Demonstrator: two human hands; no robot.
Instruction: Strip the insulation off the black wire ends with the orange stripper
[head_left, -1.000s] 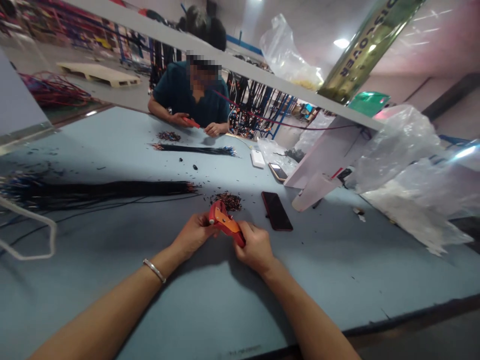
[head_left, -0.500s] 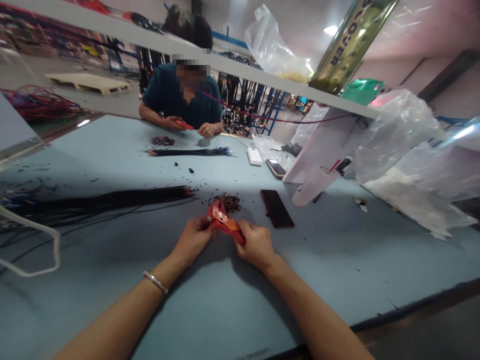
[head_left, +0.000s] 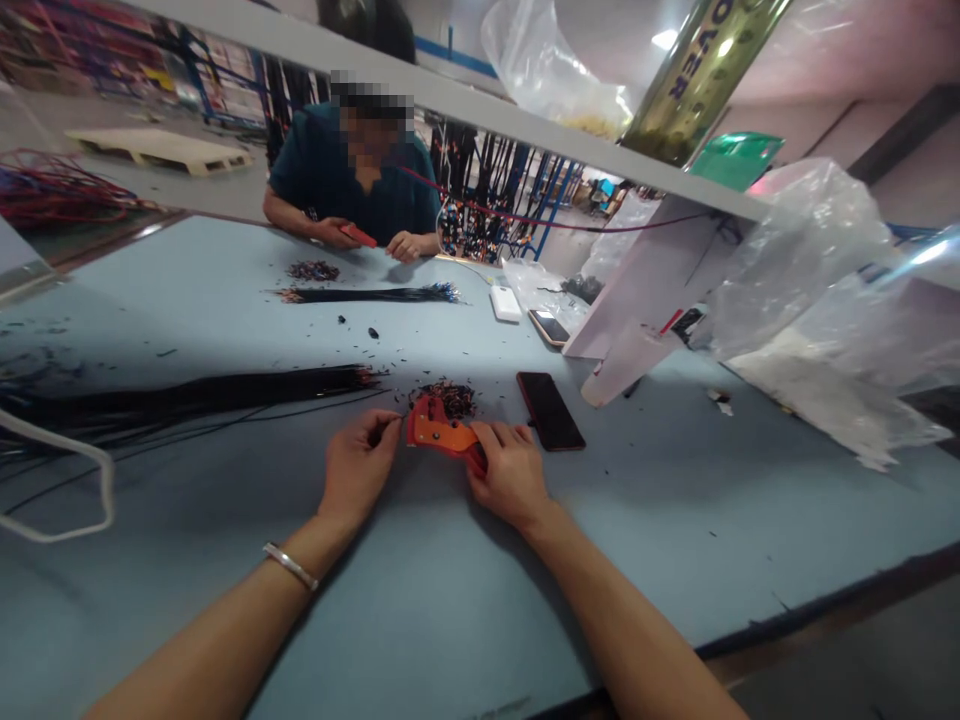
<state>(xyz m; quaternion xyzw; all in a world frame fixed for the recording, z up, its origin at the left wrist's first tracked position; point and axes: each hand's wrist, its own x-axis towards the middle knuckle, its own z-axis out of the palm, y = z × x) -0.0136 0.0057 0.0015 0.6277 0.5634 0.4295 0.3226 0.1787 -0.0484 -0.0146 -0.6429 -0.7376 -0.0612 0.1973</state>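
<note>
My right hand (head_left: 514,475) is wrapped around the handles of a red and orange wire stripper (head_left: 442,432), its jaws facing left. Just left of those jaws, my left hand (head_left: 358,462) is closed in a pinch on a thin dark wire, of which only a short bit shows at the fingertips. A long bundle of black wires (head_left: 225,393) with coppery ends lies left of and beyond my left hand. Behind the stripper is a pile of small cut-off bits (head_left: 454,398), partly hidden by the tool.
A dark phone (head_left: 551,410) lies right of my right hand. Across the table (head_left: 420,620) a person (head_left: 352,180) holds a red tool near a second wire bundle (head_left: 367,295). A white box (head_left: 505,304), another phone (head_left: 549,327), a shelf panel and plastic bags (head_left: 802,250) stand farther right.
My left hand has drawn slightly left, away from the stripper's jaws. The stripper has turned flatter in my right hand, showing its orange side. The camera view has shifted a little.
</note>
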